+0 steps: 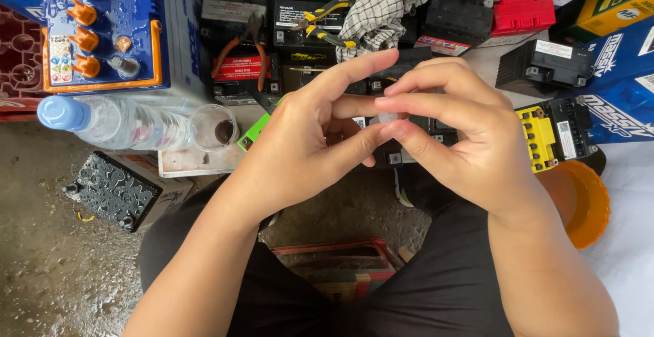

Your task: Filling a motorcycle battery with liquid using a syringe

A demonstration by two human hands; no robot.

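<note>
Blue battery (pixel 102 30) w/ orange caps; checked b/w cloth (pixel 385 6); red battery (pixel 521 11); yellow-handled pliers (pixel 325 23).

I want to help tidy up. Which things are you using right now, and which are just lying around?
In use:
- small clear piece, pinched between the fingertips of both hands
- left hand
- right hand

Just lying about:
- water bottle with blue cap on its side
- yellow-handled pliers
- orange-handled pliers
- checked cloth
- large blue battery with orange caps
- small black batteries
- orange bowl
</note>
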